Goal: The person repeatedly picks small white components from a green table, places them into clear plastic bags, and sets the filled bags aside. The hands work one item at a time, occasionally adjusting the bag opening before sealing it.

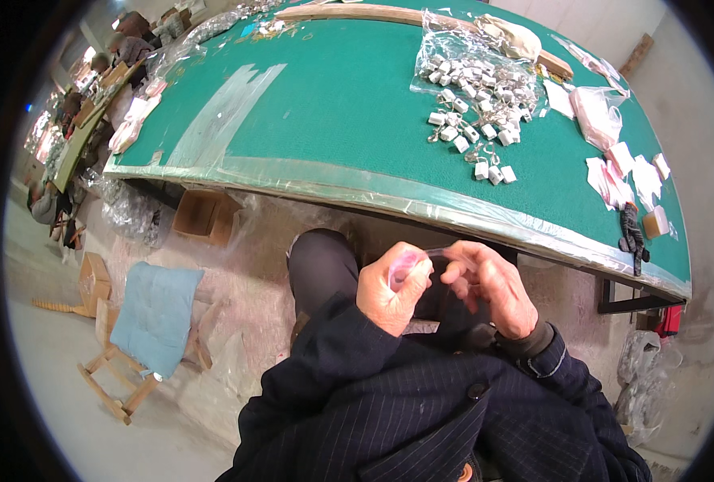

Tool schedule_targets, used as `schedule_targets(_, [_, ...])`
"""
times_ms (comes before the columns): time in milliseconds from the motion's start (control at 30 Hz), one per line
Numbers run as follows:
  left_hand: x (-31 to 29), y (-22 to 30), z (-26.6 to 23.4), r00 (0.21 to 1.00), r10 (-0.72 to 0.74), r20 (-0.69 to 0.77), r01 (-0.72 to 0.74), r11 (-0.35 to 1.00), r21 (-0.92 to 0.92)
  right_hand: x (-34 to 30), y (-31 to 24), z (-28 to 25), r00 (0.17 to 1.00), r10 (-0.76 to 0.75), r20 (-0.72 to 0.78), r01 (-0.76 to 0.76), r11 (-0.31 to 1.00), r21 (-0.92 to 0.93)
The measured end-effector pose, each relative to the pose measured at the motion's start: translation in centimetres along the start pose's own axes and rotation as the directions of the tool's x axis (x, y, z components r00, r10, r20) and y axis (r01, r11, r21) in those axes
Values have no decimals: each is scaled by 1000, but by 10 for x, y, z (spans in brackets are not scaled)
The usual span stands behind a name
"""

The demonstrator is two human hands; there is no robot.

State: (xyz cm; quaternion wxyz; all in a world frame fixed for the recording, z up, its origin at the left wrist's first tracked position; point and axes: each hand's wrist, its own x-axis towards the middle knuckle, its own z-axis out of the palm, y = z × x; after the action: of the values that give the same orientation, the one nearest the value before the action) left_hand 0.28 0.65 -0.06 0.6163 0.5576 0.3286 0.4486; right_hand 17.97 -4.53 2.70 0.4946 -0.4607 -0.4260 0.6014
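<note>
Over my lap, in front of the table edge, my left hand (393,291) is closed on a small clear plastic bag (403,263) with a pinkish tint. A thin stretch of its film runs across to my right hand (497,287). There the fingers are loosely curled, and the film seems caught at the upper fingers. Whether anything is inside the bag cannot be made out. Beyond my hands, on the green table (333,104), lies a heap of small white-and-silver padlocks (485,92), part of it within a large open clear bag (437,36).
A wooden bar (357,13) lies along the table's far side. At right are a plastic bag (596,116), paper scraps, a dark glove (632,237) and a small tub (656,222). A chair with a blue cushion (155,317) and a cardboard box (204,217) stand left. People sit far left.
</note>
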Motion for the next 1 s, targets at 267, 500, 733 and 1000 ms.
schedule_targets(267, [4, 11, 1, 958, 180, 224, -226, 953, 203, 2, 5, -13, 990, -34, -135, 29, 999, -45])
schedule_targets(500, [21, 5, 7, 934, -18, 358, 23, 1000, -8, 6, -5, -22, 992, -115, -54, 98, 964, -248])
schedule_targets(733, [34, -1, -5, 885, -214, 413, 182, 976, 115, 21, -17, -41, 979, -193, 67, 202, 874, -442])
schedule_targets(1000, [41, -10, -13, 938, -237, 254, 250, 968, -20, 119, -19, -108, 701, -709, -79, 112, 218, -970])
